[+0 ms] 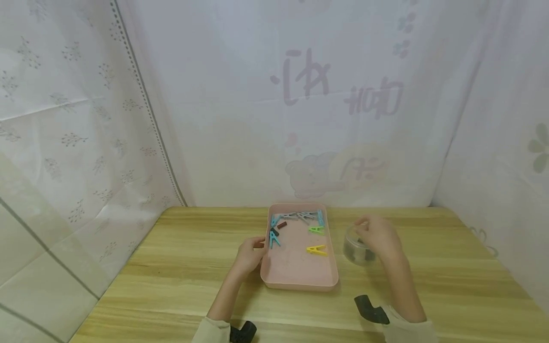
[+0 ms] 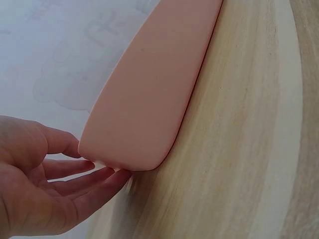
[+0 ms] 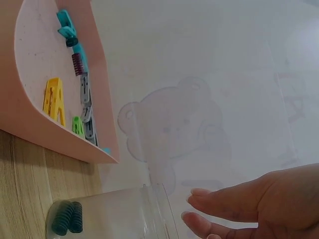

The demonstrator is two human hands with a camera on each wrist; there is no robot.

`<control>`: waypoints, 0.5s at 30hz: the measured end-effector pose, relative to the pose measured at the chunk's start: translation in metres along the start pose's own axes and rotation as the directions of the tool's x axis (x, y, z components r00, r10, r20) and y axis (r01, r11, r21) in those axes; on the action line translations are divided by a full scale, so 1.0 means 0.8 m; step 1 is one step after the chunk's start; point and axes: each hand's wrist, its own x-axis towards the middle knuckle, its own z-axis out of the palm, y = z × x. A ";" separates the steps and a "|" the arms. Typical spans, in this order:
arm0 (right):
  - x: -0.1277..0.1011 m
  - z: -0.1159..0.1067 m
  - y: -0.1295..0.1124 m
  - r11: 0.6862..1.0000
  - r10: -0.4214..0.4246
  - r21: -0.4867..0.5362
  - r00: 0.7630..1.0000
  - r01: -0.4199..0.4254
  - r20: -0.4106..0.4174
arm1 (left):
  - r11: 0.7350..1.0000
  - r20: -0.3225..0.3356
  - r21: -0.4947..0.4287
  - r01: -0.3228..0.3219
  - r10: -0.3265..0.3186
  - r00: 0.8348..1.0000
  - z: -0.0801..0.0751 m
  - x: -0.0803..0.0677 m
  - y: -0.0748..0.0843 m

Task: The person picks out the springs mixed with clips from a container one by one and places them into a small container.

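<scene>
A pink tray lies at the middle of the wooden table. In it are a yellow clothes peg, a green peg, blue pegs and several grey pegs. My left hand touches the tray's left wall with nearly straight fingers at the tray corner. My right hand hovers at the mouth of a clear jar right of the tray. In the right wrist view its fingers reach out beside the jar, which holds dark ribbed pieces.
The wooden table is bounded by white printed cloth walls at the back and on both sides. Dark wrist mounts sit on both forearms near the front edge.
</scene>
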 end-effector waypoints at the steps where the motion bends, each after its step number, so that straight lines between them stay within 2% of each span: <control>1: 0.000 0.001 -0.001 1.000 -0.001 0.000 1.000 0.001 0.000 | 1.000 0.000 0.000 0.001 -0.001 1.000 0.000 0.000 -0.001; 15: 0.004 0.007 -0.012 1.000 0.016 -0.004 1.000 -0.016 0.007 | 1.000 0.005 -0.010 0.004 -0.004 1.000 -0.002 0.000 -0.002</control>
